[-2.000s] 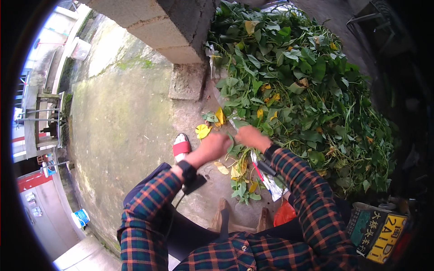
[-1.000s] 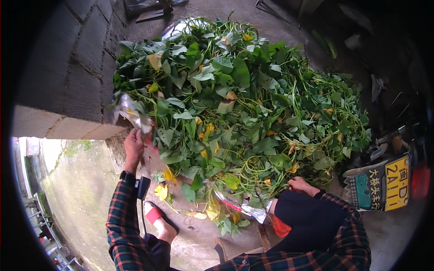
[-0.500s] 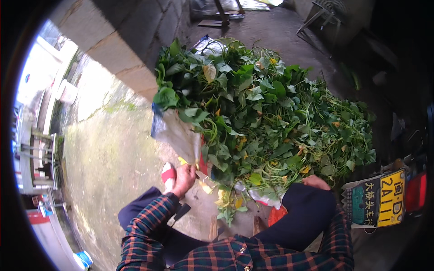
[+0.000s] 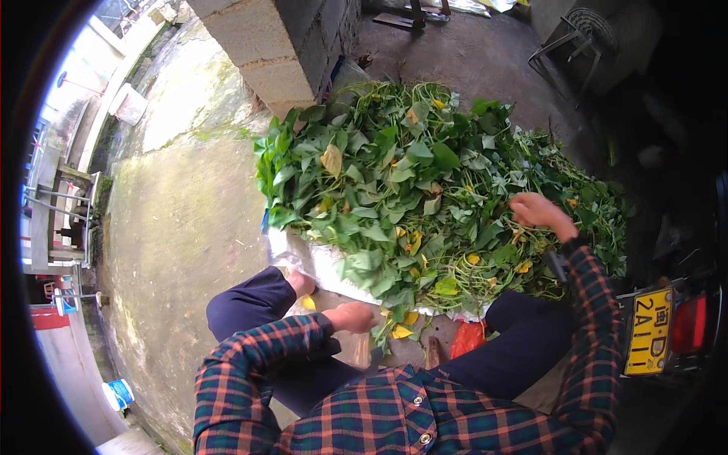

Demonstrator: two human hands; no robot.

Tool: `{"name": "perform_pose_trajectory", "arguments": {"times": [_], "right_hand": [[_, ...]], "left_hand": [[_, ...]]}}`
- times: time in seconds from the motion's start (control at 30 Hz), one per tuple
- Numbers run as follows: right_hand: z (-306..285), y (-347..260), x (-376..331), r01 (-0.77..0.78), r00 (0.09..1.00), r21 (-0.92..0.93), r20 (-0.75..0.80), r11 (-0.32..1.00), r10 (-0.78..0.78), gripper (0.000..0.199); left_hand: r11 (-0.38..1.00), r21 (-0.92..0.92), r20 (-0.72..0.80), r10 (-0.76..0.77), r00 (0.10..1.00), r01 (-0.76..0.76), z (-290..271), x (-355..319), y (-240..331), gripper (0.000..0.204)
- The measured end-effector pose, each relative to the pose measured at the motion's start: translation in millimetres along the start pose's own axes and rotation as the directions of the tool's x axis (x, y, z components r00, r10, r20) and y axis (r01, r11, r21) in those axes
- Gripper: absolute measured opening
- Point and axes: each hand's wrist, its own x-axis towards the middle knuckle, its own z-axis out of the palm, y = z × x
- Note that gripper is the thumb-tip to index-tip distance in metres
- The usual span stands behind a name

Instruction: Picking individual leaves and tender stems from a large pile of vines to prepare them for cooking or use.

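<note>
A heap of leafy green vines (image 4: 425,174), mixed with yellowed leaves, spreads in front of me. My right hand (image 4: 535,211) is at the right part of the heap, its fingers curled closed among the stems. They seem to grip vines, though the fingertips are partly hidden. Just in front of my lap, my left hand (image 4: 351,317) is closed beside the heap's near edge. What it may hold is hidden. Under the heap's near left side shows a white sheet (image 4: 326,267), close to my left hand. Loose yellow leaves (image 4: 402,331) lie right of that hand.
An orange-red plastic bag (image 4: 467,339) is by my right knee. At the right stands a vehicle's rear with a yellow plate (image 4: 649,332) and red lamp. A block pillar (image 4: 277,61) rises behind the heap's left. A metal stool (image 4: 584,38) is at the far right.
My left hand has let go of the raised white sheet and moved right, toward my lap; the sheet now lies lower. My right hand has gone from beside my knee up onto the vines.
</note>
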Motion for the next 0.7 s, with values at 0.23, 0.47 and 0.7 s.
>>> {"name": "perform_pose_trajectory", "arguments": {"times": [0.23, 0.47, 0.7], "right_hand": [[85.4, -91.1, 159.4, 0.139, 0.906, -0.346, -0.333, 0.928, -0.26, 0.027], [132.3, -129.4, 242.6, -0.29, 0.87, -0.193, -0.461, 0.937, 0.175, 0.057], [130.2, -114.9, 168.8, -0.035, 0.892, -0.126, -0.451, 0.991, -0.026, 0.051]], "left_hand": [[0.967, 0.158, -0.642, 0.255, 0.723, -0.2, -137.0, -52.5, 75.6, 0.021], [0.944, 0.233, -0.603, 0.33, 0.727, -0.235, -131.1, -69.0, 78.3, 0.017], [0.918, 0.385, -0.685, 0.352, 0.638, -0.093, -139.1, -56.0, 65.2, 0.013]]}}
